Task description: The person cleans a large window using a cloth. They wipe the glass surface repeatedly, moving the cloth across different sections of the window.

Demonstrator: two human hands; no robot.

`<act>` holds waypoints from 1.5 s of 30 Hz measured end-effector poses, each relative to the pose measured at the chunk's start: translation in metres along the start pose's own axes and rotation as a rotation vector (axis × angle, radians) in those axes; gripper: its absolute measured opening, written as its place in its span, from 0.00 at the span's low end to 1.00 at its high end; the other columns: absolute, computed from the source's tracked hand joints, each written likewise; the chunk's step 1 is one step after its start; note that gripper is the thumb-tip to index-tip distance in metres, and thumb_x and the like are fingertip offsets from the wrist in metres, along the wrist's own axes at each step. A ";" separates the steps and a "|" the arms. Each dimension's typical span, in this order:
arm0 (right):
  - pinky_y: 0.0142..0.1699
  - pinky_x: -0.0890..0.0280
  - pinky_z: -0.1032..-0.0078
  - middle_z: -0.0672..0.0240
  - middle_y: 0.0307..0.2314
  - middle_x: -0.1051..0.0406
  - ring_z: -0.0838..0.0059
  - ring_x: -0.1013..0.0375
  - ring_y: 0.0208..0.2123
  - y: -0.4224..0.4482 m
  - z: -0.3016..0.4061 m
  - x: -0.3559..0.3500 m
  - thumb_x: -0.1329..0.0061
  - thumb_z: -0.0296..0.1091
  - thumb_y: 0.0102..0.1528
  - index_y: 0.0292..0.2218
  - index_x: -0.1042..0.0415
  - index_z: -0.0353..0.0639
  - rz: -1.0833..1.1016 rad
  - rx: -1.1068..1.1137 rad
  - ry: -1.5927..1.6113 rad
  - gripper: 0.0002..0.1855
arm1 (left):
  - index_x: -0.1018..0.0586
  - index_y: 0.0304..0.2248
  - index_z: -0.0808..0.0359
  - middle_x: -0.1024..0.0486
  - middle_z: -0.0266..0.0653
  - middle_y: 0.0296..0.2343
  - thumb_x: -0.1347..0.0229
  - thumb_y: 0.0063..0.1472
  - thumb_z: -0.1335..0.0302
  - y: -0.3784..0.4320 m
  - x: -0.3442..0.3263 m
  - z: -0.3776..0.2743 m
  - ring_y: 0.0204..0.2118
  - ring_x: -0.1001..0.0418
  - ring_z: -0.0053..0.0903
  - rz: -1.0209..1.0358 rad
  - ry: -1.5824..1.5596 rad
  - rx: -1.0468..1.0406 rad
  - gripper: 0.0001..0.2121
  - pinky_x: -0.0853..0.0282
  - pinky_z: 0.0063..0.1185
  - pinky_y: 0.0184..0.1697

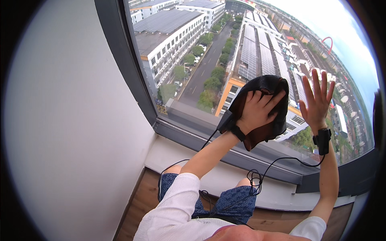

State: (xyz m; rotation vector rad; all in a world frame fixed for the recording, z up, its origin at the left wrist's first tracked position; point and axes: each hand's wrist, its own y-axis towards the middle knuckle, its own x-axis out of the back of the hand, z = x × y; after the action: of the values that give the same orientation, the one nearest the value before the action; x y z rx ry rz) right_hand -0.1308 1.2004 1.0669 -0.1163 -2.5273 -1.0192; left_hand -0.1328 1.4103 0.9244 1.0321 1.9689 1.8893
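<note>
My left hand (260,111) lies flat on a dark brown and black cloth (256,141), fingers spread over it, and holds it against the window pane (208,90). The cloth is crumpled, with folds bunched above my fingers and a loose corner hanging below the wrist. To the right, my right hand (317,101) is raised with the fingers apart and appears to rest on the same glass, holding nothing. Each wrist wears a black strap with a small black device (324,141) and a cable.
A dark grey window frame (138,69) borders the pane, above a white sill ledge (181,152). On the left stands a white wall (69,105). Looped black cable (256,182) hangs near my knee. Wood flooring (141,195) shows below. Buildings and a road lie far down outside.
</note>
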 end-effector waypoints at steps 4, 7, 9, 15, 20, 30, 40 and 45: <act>0.70 0.74 0.43 0.68 0.68 0.53 0.57 0.59 0.70 0.002 0.001 -0.005 0.68 0.57 0.64 0.66 0.43 0.59 -0.046 0.018 -0.022 0.32 | 0.27 0.57 0.49 0.33 0.42 0.55 0.43 0.52 0.55 -0.014 0.020 0.058 0.53 0.37 0.51 -0.043 0.114 0.015 0.31 0.48 0.52 0.56; 0.71 0.75 0.46 0.68 0.68 0.53 0.58 0.59 0.70 0.003 0.004 -0.007 0.68 0.57 0.65 0.65 0.42 0.59 -0.076 0.023 -0.025 0.31 | 0.32 0.60 0.61 0.43 0.55 0.62 0.48 0.57 0.51 -0.026 0.053 0.134 0.55 0.40 0.58 -0.186 0.321 0.094 0.34 0.54 0.55 0.60; 0.71 0.74 0.47 0.68 0.68 0.53 0.58 0.59 0.70 0.002 0.006 -0.006 0.61 0.53 0.62 0.65 0.42 0.60 -0.037 0.002 0.009 0.32 | 0.39 0.63 0.68 0.49 0.59 0.64 0.49 0.59 0.56 -0.034 0.074 0.182 0.62 0.49 0.63 -0.279 0.355 0.196 0.36 0.61 0.54 0.64; 0.71 0.74 0.46 0.69 0.68 0.54 0.59 0.60 0.71 0.000 0.008 -0.005 0.43 0.47 0.48 0.66 0.44 0.63 0.012 -0.019 0.058 0.46 | 0.51 0.66 0.70 0.52 0.54 0.66 0.56 0.67 0.65 -0.050 0.123 0.266 0.67 0.53 0.51 -0.364 0.502 0.339 0.33 0.57 0.39 0.69; 0.72 0.75 0.47 0.73 0.69 0.56 0.63 0.62 0.71 0.001 0.009 -0.008 0.39 0.54 0.46 0.66 0.47 0.69 -0.002 -0.018 0.017 0.49 | 0.52 0.67 0.69 0.52 0.52 0.66 0.57 0.68 0.62 -0.065 0.128 0.286 0.68 0.54 0.47 -0.370 0.483 0.338 0.34 0.59 0.35 0.70; 0.72 0.75 0.47 0.73 0.68 0.55 0.63 0.60 0.70 0.004 0.013 -0.006 0.42 0.54 0.50 0.67 0.46 0.67 -0.022 -0.015 0.013 0.46 | 0.61 0.68 0.68 0.63 0.48 0.68 0.61 0.71 0.55 -0.079 0.053 0.212 0.71 0.65 0.39 -0.417 0.365 0.483 0.37 0.68 0.31 0.72; 0.72 0.72 0.45 0.72 0.69 0.58 0.64 0.61 0.71 0.006 0.015 -0.019 0.47 0.63 0.53 0.67 0.50 0.67 0.065 -0.010 -0.025 0.46 | 0.58 0.68 0.63 0.62 0.56 0.67 0.60 0.69 0.65 -0.038 -0.025 0.060 0.69 0.63 0.57 -0.172 0.368 0.357 0.33 0.66 0.48 0.69; 0.73 0.77 0.49 0.79 0.69 0.60 0.71 0.63 0.71 -0.008 0.004 -0.018 0.46 0.59 0.53 0.67 0.52 0.72 0.068 -0.022 0.022 0.46 | 0.51 0.67 0.69 0.57 0.64 0.65 0.44 0.57 0.59 -0.050 -0.007 0.063 0.68 0.61 0.60 -0.080 0.259 0.137 0.44 0.70 0.49 0.68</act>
State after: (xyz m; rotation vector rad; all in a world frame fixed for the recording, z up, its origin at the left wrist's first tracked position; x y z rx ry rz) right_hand -0.1180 1.1987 1.0521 -0.1949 -2.4756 -1.0159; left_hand -0.1057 1.4593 0.8659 0.7585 2.2724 1.9515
